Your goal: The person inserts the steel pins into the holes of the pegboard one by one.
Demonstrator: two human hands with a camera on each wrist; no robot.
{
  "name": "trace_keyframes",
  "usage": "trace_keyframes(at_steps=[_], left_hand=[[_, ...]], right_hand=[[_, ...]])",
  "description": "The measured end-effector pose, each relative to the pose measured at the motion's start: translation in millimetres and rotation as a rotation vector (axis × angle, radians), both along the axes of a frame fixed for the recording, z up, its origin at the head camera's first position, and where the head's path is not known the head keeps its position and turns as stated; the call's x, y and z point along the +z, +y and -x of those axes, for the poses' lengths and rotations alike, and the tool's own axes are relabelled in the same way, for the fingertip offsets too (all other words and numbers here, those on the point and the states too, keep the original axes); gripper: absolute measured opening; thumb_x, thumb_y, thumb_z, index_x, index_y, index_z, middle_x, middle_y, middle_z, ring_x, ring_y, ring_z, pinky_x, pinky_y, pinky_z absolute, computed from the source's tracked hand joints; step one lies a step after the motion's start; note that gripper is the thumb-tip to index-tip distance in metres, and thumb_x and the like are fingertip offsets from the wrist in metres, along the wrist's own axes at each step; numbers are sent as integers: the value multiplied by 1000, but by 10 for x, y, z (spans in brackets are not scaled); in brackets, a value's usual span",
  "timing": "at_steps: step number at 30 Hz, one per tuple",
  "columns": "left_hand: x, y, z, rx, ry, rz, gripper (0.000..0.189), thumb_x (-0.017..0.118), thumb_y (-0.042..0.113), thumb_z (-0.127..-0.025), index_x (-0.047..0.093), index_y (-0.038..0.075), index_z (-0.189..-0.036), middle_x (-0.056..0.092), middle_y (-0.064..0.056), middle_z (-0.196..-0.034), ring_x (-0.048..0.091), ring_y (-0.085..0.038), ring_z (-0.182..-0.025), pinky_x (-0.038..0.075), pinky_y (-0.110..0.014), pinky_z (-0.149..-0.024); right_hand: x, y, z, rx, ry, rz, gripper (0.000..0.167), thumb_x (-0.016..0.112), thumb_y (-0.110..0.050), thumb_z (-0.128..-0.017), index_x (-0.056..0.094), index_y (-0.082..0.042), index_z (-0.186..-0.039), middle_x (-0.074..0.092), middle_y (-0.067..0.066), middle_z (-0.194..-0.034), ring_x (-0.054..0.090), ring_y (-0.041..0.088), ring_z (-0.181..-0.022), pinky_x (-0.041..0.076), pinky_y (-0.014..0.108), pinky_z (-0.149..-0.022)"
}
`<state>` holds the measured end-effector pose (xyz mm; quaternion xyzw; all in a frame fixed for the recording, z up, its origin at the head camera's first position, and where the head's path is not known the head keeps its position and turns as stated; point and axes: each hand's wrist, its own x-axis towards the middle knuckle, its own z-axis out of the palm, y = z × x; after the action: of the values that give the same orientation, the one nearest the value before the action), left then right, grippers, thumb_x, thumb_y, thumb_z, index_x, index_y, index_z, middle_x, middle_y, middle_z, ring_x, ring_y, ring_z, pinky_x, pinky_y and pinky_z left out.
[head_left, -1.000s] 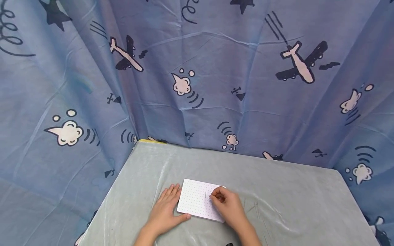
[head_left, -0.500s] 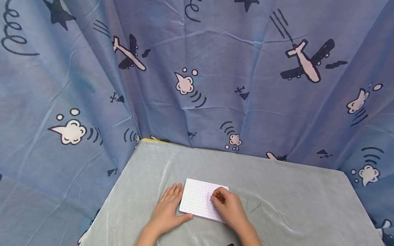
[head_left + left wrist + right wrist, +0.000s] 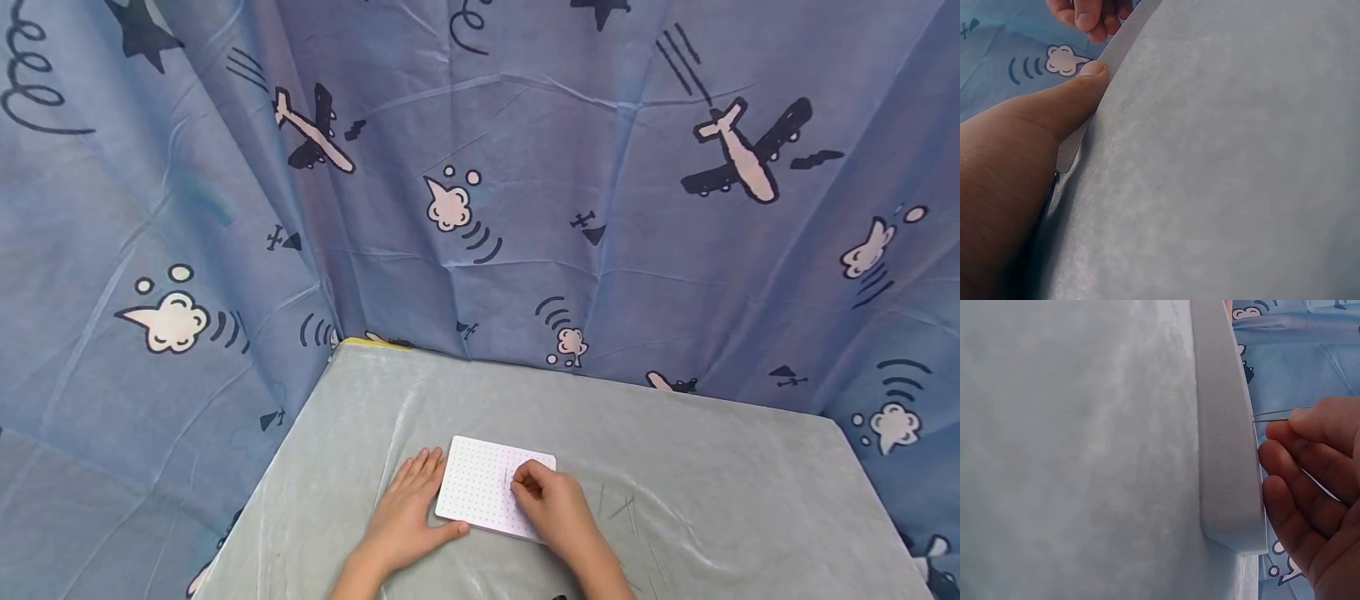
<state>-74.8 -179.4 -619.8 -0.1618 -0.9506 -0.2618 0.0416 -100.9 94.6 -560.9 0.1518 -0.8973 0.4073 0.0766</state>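
A white board (image 3: 480,492) with a grid of small dots lies on the grey cloth. My left hand (image 3: 405,512) spreads along its left edge, the thumb (image 3: 1092,69) at the front side. Over the board's right part, my right hand (image 3: 555,504) pinches a thin metal needle (image 3: 1272,419) between thumb and index finger, its tip right at the board's surface. The other right fingers curl close to the dotted face. A second thin needle (image 3: 506,476) stands on the board just left of those fingertips.
Several thin needles (image 3: 630,512) lie loose on the grey cloth (image 3: 712,500) right of the right hand. A small black object (image 3: 558,597) shows at the bottom edge. Blue curtains (image 3: 525,208) with planes surround the table, and a yellow strip (image 3: 378,342) marks the back left corner.
The head view has shifted slightly. My right fingertips have moved a little toward me over the board, still pinching the needle. The left hand has stayed in place beside the board.
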Motion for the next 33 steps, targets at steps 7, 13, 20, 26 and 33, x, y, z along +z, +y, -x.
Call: trace_keyframes(at_steps=[7, 13, 20, 26, 33], left_hand=[[-3, 13, 0, 2, 17, 1, 112, 71, 82, -86, 48, 7, -165, 40, -8, -174, 28, -27, -165, 14, -41, -136], [-3, 22, -9, 2, 20, 3, 112, 71, 83, -86, 49, 7, -165, 40, -8, -174, 28, -27, -165, 15, -42, -136], [-1, 27, -27, 1, 40, -8, 110, 72, 81, -86, 51, 7, -164, 42, -10, -172, 31, -31, -163, 18, -45, -135], [2, 37, -39, -3, 61, 4, 110, 73, 80, -86, 51, 5, -163, 44, -12, -171, 34, -34, -162, 23, -51, -133], [1, 36, -35, -2, 62, 12, 110, 74, 79, -86, 51, 4, -163, 44, -11, -172, 33, -33, -163, 20, -47, -134]], right_hand=[[-22, -7, 3, -5, 38, -38, 36, 87, 3, -86, 67, -27, -82, 62, -20, -74, 55, -3, -68, 53, 21, -62], [-52, -22, -3, -14, 115, -58, 36, 87, 2, -82, 66, -27, -80, 59, -20, -71, 49, -4, -63, 46, 19, -57], [-60, -26, -24, -22, 119, -75, 33, 86, 0, -85, 66, -26, -82, 58, -19, -72, 47, -4, -63, 46, 19, -57], [-43, 3, -40, -31, 23, -57, 23, 86, 1, -88, 74, -19, -90, 70, -15, -80, 62, -1, -72, 58, 23, -66], [-14, 95, -51, -17, -26, 25, 25, 85, 8, -86, 78, -11, -100, 79, -7, -90, 75, 6, -86, 66, 29, -78]])
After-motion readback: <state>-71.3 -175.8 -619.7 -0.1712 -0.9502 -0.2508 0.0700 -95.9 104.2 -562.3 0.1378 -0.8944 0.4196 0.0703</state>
